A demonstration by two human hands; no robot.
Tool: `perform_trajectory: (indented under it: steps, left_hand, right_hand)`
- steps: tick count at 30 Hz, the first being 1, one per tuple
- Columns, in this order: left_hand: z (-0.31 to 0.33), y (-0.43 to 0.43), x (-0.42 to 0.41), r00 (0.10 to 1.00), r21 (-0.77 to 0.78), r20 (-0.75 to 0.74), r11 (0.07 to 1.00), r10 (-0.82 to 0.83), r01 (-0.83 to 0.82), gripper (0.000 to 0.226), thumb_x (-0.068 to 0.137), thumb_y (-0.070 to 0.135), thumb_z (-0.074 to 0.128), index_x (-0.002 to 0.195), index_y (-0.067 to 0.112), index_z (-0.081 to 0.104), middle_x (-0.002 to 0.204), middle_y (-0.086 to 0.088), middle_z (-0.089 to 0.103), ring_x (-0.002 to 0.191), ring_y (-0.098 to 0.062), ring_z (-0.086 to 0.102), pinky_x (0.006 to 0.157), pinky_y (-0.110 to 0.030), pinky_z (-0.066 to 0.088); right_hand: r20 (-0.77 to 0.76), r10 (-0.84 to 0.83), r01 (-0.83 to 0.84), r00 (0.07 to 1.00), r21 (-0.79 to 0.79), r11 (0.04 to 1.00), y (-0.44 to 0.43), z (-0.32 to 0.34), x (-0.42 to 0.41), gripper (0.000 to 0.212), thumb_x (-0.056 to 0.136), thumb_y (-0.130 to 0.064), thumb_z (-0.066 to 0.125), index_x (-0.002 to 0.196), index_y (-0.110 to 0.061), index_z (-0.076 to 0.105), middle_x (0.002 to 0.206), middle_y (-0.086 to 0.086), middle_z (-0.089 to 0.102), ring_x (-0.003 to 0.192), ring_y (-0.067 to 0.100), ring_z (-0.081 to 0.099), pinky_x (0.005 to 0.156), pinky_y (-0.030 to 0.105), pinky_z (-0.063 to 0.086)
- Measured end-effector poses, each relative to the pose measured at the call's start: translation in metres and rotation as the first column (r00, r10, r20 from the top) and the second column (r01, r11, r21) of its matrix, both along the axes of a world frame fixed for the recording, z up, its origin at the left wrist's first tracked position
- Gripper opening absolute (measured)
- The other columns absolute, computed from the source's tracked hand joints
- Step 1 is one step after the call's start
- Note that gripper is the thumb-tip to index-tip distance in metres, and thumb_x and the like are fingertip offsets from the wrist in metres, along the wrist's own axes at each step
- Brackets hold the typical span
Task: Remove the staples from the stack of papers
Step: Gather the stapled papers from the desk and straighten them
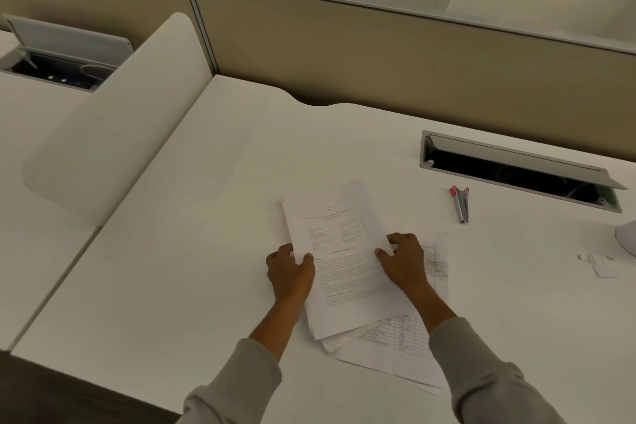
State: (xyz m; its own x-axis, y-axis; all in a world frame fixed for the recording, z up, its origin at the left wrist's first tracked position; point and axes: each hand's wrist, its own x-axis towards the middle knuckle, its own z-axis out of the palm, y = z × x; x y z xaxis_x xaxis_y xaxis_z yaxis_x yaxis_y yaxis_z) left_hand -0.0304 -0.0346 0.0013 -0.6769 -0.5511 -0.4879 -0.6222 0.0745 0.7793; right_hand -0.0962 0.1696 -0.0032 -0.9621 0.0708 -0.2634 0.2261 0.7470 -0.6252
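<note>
A stack of printed papers [339,262] lies near the front middle of the white desk [192,251], its top page full of text. My left hand [290,270] grips the stack's left edge, thumb on top. My right hand [404,260] pinches the right edge of the upper pages. Under the stack, more sheets with tables [399,337] fan out to the right and front. A grey stapler with a red end [460,205] lies on the desk beyond my right hand, apart from the papers. No staple is visible.
A small scrap of paper with tiny bits [600,263] lies at the right. An open cable slot [516,170] is set into the desk at the back right. A beige partition [378,55] closes the back; a white divider [113,120] stands at the left.
</note>
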Motion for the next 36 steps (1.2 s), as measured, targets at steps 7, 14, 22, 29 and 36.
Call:
perform_trajectory:
  steps: [7,14,22,29,36]
  left_hand:
    - [0.002,0.009,-0.004,0.991,-0.060,0.124,0.998,0.041,-0.033,0.047,0.087,0.030,0.073,0.130,0.019,0.057,0.145,-0.010,0.029,0.126,-0.034,0.040,0.097,-0.050,0.051]
    - [0.012,0.002,-0.009,0.984,0.084,0.070,0.982,0.165,-0.171,0.076,0.090,0.017,0.071,0.152,0.010,0.027,0.147,-0.014,0.043,0.124,-0.031,0.053,0.092,-0.038,0.047]
    - [0.016,-0.005,-0.007,0.997,0.140,0.004,0.988,0.072,-0.072,0.022,0.094,0.011,0.063,0.116,0.011,0.064,0.107,-0.003,0.070,0.084,-0.015,0.063,0.068,-0.025,0.048]
    - [0.033,-0.007,-0.018,0.981,0.383,-0.191,0.920,-0.009,0.083,0.027,0.097,0.020,0.064,0.123,0.026,0.062,0.111,0.000,0.073,0.098,-0.017,0.070,0.076,-0.036,0.060]
    - [0.045,0.015,-0.016,0.951,0.654,-0.260,0.694,-0.166,0.299,0.045,0.091,0.018,0.072,0.134,0.025,0.059,0.124,-0.002,0.071,0.112,-0.024,0.069,0.096,-0.045,0.056]
  right_hand:
    - [0.069,-0.026,0.021,0.997,0.083,0.996,-0.013,-0.005,0.003,0.056,0.084,-0.028,0.074,0.133,-0.012,0.050,0.136,0.008,0.044,0.125,0.031,0.045,0.104,0.056,0.039]
    - [0.022,-0.056,0.058,0.998,-0.090,0.994,-0.010,0.002,0.002,0.058,0.080,-0.013,0.079,0.129,-0.009,0.047,0.119,0.007,0.058,0.103,0.021,0.058,0.082,0.024,0.044]
    - [0.033,-0.060,0.067,0.998,-0.315,0.947,0.004,0.019,0.004,0.034,0.087,-0.017,0.073,0.119,-0.012,0.063,0.113,0.000,0.070,0.103,0.018,0.067,0.088,0.029,0.053]
    - [0.096,-0.049,0.095,0.994,-0.572,0.815,0.041,0.066,0.016,0.033,0.089,-0.008,0.069,0.121,-0.014,0.060,0.112,0.003,0.072,0.097,0.022,0.072,0.084,0.044,0.060]
    - [0.181,0.032,0.102,0.983,-0.682,0.724,0.068,0.086,0.039,0.050,0.088,-0.006,0.070,0.132,-0.020,0.050,0.122,0.004,0.069,0.104,0.027,0.070,0.087,0.049,0.058]
